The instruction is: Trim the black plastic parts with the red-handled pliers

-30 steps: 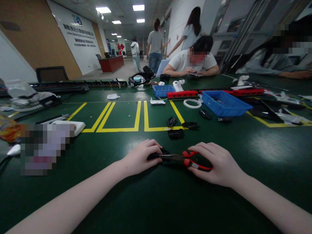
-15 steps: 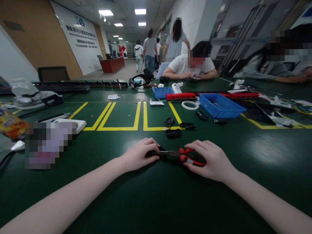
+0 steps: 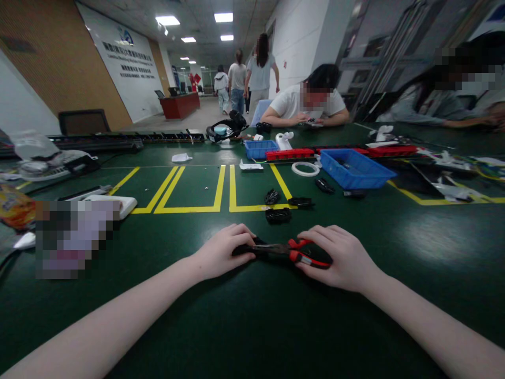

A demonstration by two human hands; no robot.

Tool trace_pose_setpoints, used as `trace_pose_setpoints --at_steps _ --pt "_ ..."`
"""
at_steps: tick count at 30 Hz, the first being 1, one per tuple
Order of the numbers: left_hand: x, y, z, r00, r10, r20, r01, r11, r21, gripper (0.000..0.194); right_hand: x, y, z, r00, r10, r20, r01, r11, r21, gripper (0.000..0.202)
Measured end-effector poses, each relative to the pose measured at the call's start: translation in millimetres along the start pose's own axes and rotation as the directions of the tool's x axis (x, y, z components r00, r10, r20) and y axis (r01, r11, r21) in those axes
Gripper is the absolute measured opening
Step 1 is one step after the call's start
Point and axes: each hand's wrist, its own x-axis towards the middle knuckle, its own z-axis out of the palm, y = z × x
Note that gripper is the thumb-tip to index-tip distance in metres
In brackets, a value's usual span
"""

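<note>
Red-handled pliers (image 3: 310, 255) lie in my right hand (image 3: 337, 257), whose fingers wrap round the handles. The jaws point left and meet a small black piece (image 3: 241, 250) pinched in my left hand (image 3: 226, 250). Most of that piece is hidden by the fingers, so its shape cannot be made out. Both hands rest low over the dark green table (image 3: 252, 316). Beyond them lie several black bundles, one of them (image 3: 278, 215) just past the pliers.
A large blue tray (image 3: 355, 171) and a small blue tray (image 3: 260, 149) stand farther back, with a white ring (image 3: 305, 169) between. At left are a white box (image 3: 128, 204) and an orange packet (image 3: 16, 206). A seated person (image 3: 311, 100) leans on the far edge.
My hands and the pliers hold nearly the same pose. The whole view has shifted slightly. In the background, people walking have moved farther off.
</note>
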Motion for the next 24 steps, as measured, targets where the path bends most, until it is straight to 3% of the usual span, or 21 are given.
trace_pose_setpoints --at_steps 24 --pt "0.7 0.5 0.4 1.000 -0.017 0.009 0.017 1.000 0.010 0.010 -0.7 3.3 1.0 1.000 0.001 0.020 -0.001 1.000 0.023 0.037"
